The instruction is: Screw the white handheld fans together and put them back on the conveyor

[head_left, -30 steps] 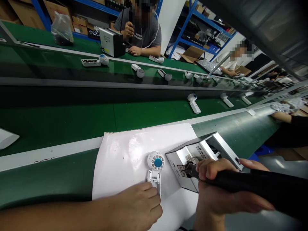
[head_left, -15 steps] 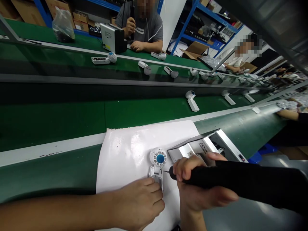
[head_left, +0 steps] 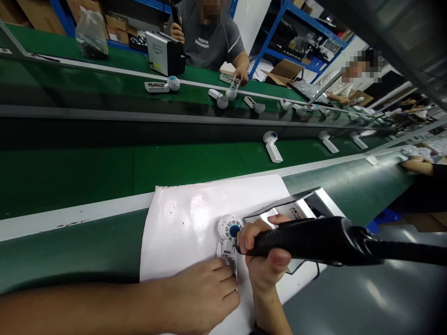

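Note:
A small white handheld fan [head_left: 226, 229] with a round slotted head and a blue centre lies on a white sheet [head_left: 174, 232]. My left hand [head_left: 207, 293] is closed around its handle, which is mostly hidden under the fingers. In my right hand [head_left: 260, 258] is a black electric screwdriver [head_left: 307, 238], held nearly level, its cable running off to the right. The screwdriver's front end is at the fan's hinge between head and handle. Its tip is hidden, so I cannot tell whether it touches a screw.
Behind the screwdriver sits a silver and black box [head_left: 298, 207]. Beyond the bench edge, a green conveyor [head_left: 195, 160] carries more white fans [head_left: 273, 148]. Across it, a person [head_left: 209, 42] holds a black tool beside another box [head_left: 164, 53]. Other people work farther right.
My right hand has brought the screwdriver left, onto the fan's hinge. My left hand stays put. Fans on the near conveyor have shifted left; the person opposite has grasped one.

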{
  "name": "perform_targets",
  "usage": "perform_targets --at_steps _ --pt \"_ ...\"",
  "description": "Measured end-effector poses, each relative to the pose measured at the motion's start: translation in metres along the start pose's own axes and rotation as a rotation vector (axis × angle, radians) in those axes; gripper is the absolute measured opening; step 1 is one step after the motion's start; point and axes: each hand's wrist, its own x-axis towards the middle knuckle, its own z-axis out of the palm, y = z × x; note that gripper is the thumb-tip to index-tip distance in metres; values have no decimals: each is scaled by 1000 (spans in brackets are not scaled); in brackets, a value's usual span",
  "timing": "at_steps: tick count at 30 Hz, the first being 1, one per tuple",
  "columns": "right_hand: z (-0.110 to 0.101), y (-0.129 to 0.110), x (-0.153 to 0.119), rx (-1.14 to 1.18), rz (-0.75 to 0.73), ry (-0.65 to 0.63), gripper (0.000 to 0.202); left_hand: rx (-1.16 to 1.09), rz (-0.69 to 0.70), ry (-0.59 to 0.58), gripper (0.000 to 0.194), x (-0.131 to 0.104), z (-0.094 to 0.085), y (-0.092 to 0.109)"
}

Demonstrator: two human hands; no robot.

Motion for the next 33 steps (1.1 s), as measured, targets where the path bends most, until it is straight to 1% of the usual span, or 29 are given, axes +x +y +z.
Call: perform_targets --at_steps 4,7,9,11,13,15,16,18,21,23,25,27,29,31,32,33 --pt "-1 3 -2 -12 -7 -12 47 -2 2 -11 14 0 0 -2" --pt "2 6 -4 -14 -20 -10 42 -14 6 1 15 -1 1 -2" --pt "4 5 -6 -20 -33 -12 43 -14 6 12 16 -2 2 0" --pt "3 -3 -6 -22 -63 -13 50 0 -4 17 16 -2 3 2" --pt "-4 -20 -2 -36 -135 26 57 -5 -45 6 18 -1 3 1" --pt "-16 -41 7 -100 -237 120 61 -11 -179 -40 18 2 -2 -10" --pt "-22 -50 12 -158 -275 184 62 -1 -276 -64 15 2 -8 -21" --pt "-34 -62 25 -264 -353 253 63 64 -491 -92 4 1 -23 -52" --pt "-42 -61 37 -389 -400 281 64 187 -733 -34 27 -11 -51 -109" --pt "-42 -53 40 -430 -388 284 66 241 -851 -6 31 -26 -69 -142" --pt "-41 -48 38 -428 -370 282 67 281 -921 2 30 -40 -85 -163" --pt "-41 -47 34 -388 -369 222 64 328 -963 11 29 -49 -100 -169" --pt "-39 -49 29 -304 -326 124 63 420 -981 62 36 -49 -116 -163" --pt "-35 -52 22 -195 -237 57 66 538 -935 170 42 -37 -132 -151" --pt "-32 -53 17 -145 -195 49 68 580 -887 223 40 -27 -139 -145" --pt "-28 -54 13 -105 -163 57 69 597 -831 252 37 -14 -144 -140"
